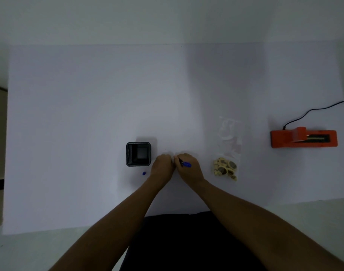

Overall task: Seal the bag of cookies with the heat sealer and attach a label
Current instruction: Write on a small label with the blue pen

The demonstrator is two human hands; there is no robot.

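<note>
A clear bag of cookies point(225, 167) lies flat on the white table, its empty upper part reaching away from me. The orange heat sealer point(304, 138) sits far right with a black cord. My right hand point(186, 169) grips a blue pen point(185, 164), tip pointing left. My left hand point(162, 166) rests fist-like on the table, touching the right hand; whatever lies under the two hands is hidden. The pen's blue cap point(144, 173) lies loose to the left.
A black square holder point(138, 154) stands just left of my left hand. The sealer's cord point(313, 110) runs off the table's right edge. The white table cover point(89, 114) stretches far to the back and left.
</note>
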